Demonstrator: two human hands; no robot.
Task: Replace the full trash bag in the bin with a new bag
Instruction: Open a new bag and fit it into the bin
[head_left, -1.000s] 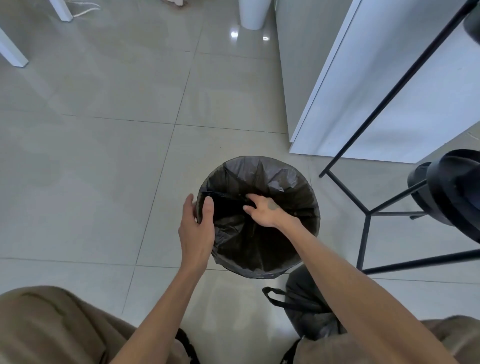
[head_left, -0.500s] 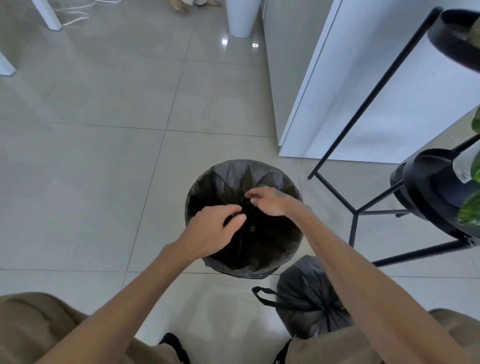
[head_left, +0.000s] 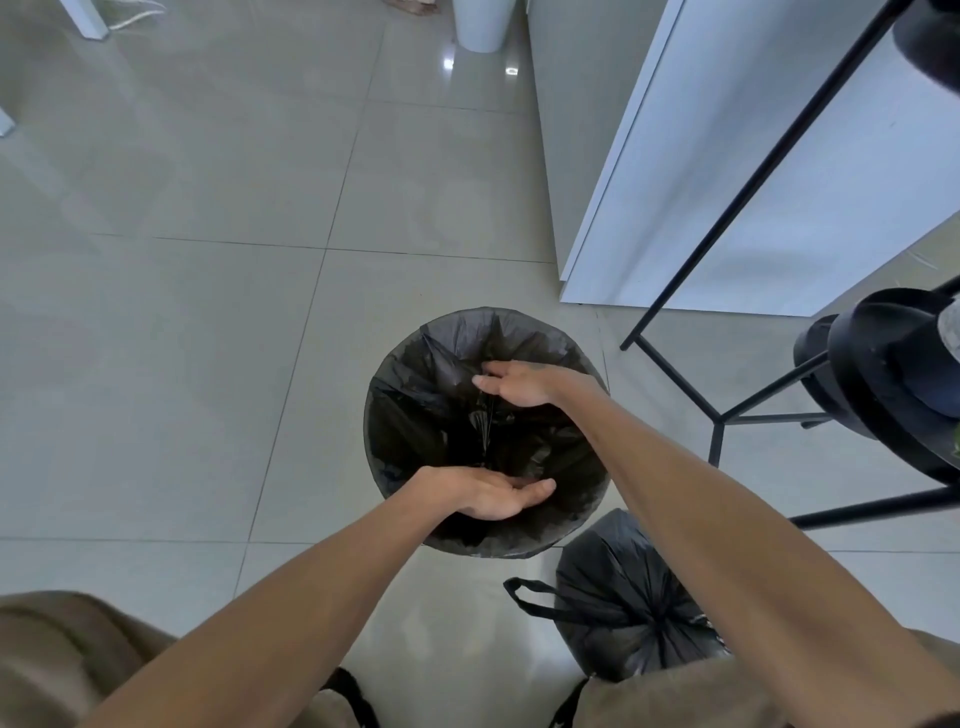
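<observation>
A round bin (head_left: 384, 467) stands on the tiled floor, lined with a new black bag (head_left: 441, 395) whose edge is folded over the rim. Both my hands are inside its mouth. My left hand (head_left: 488, 496) lies flat against the near inner wall, fingers together, palm up. My right hand (head_left: 517, 384) presses the plastic at the far right wall, fingers extended. Neither hand grips anything. The full black bag (head_left: 623, 608), tied shut with a loop handle, sits on the floor at the bin's near right.
A black metal stand (head_left: 717, 421) with dark round pots (head_left: 893, 374) is close on the right. A white cabinet (head_left: 727, 182) rises behind the bin. A white cylinder (head_left: 483, 23) stands far back. My knees fill the bottom edge.
My left hand moved from the bag's centre to the near inner wall and flattened. My right hand shifted towards the far right wall and spread. The bag now lies wider open.
</observation>
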